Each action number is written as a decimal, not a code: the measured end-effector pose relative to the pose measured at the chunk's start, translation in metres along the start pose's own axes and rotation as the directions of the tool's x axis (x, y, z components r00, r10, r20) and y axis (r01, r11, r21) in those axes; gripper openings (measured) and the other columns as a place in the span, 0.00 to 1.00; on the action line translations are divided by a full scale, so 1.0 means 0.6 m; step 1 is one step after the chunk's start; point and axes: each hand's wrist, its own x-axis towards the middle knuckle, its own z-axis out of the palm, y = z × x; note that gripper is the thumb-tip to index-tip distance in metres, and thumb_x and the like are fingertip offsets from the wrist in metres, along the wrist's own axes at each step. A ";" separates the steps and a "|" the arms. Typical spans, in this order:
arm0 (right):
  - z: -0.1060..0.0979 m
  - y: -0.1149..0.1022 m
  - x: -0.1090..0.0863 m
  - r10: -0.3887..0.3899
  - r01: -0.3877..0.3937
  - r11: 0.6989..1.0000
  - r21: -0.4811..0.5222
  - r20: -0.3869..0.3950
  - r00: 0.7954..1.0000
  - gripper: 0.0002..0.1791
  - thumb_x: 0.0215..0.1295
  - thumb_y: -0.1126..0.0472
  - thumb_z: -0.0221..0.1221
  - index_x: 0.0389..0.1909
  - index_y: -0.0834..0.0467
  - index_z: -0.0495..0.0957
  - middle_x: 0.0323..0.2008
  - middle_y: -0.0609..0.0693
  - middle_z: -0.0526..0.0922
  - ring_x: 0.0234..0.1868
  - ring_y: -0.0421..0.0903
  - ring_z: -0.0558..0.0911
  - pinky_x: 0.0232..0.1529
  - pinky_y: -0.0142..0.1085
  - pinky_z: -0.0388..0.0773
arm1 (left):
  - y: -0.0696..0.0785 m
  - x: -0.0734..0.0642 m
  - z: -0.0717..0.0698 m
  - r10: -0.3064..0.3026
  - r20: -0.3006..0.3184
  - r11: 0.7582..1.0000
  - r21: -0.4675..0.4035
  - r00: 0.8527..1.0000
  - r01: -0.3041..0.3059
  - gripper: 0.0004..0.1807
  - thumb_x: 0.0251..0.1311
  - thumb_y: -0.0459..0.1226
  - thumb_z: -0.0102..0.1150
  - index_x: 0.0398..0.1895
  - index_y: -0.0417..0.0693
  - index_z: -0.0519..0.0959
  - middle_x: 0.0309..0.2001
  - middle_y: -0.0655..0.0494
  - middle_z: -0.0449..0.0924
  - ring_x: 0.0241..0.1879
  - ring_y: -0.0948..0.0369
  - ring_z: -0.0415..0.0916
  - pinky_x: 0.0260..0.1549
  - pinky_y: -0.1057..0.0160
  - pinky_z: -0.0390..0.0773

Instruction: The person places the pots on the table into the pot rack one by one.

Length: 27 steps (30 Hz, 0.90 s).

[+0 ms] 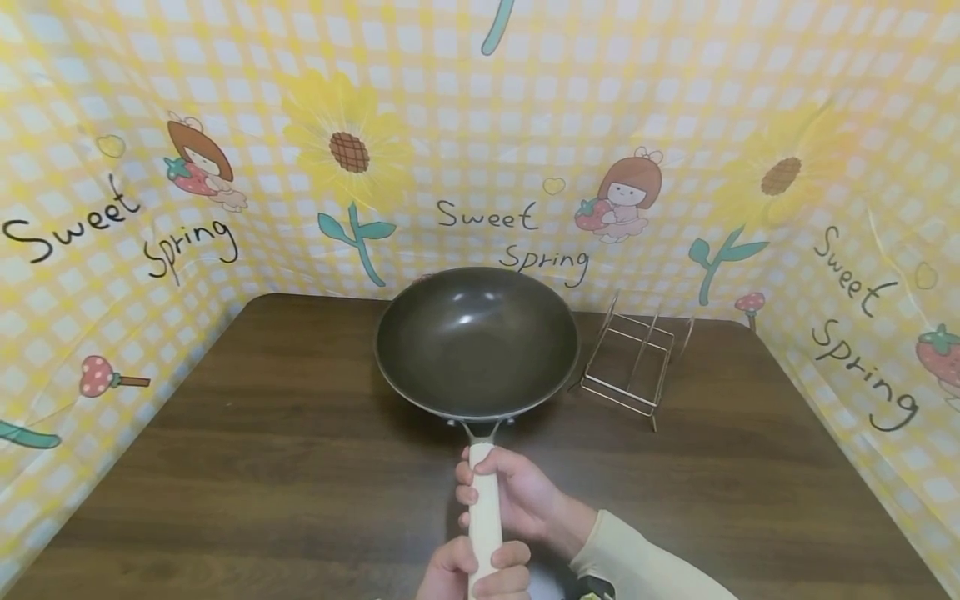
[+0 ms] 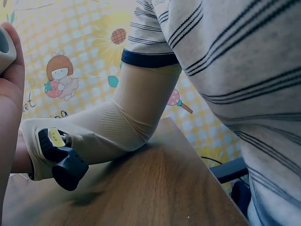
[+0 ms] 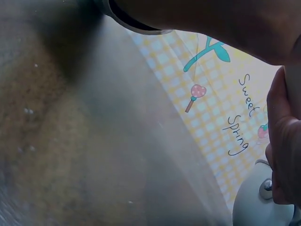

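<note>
Your right hand grips pan's pale handle near bowl; your left hand grips it closer to you. Pan over surface, ahead of you, dark inside showing only light glints. Wire rack stands just beside pan, to right.

A brown wooden table with dark streaks and round back corners stands here. A yellow and white checked cloth hangs like a wall behind the table and along its left and right sides, with some creases. Behind the table, the cloth shows big sunflowers, little girls hugging strawberries, and the curly words "Sweet Spring". A dark chair armrest is just beside the table's edge. Soft, pale light makes the cloth bright.
</note>
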 end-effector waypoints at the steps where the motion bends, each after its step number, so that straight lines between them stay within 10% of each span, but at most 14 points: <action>1: 0.001 -0.001 -0.001 -0.012 0.012 1.000 -0.017 0.013 1.000 0.11 0.64 0.67 0.41 0.41 0.51 0.68 0.30 0.42 0.75 0.30 0.37 0.75 0.38 0.34 0.76 | 0.000 0.000 0.001 -0.002 0.002 1.000 0.012 1.000 0.002 0.09 0.58 0.45 0.55 0.37 0.60 0.66 0.22 0.69 0.57 0.20 0.70 0.48 0.23 0.74 0.49; 27: 0.027 -0.068 -0.010 -0.181 0.223 0.962 -0.158 0.243 0.953 0.20 0.63 0.72 0.39 0.50 0.52 0.68 0.34 0.45 0.77 0.32 0.40 0.78 0.38 0.38 0.80 | 0.029 0.046 0.018 -0.073 0.079 0.956 0.291 0.994 0.047 0.05 0.61 0.48 0.49 0.38 0.65 0.67 0.24 0.67 0.62 0.23 0.68 0.56 0.20 0.68 0.53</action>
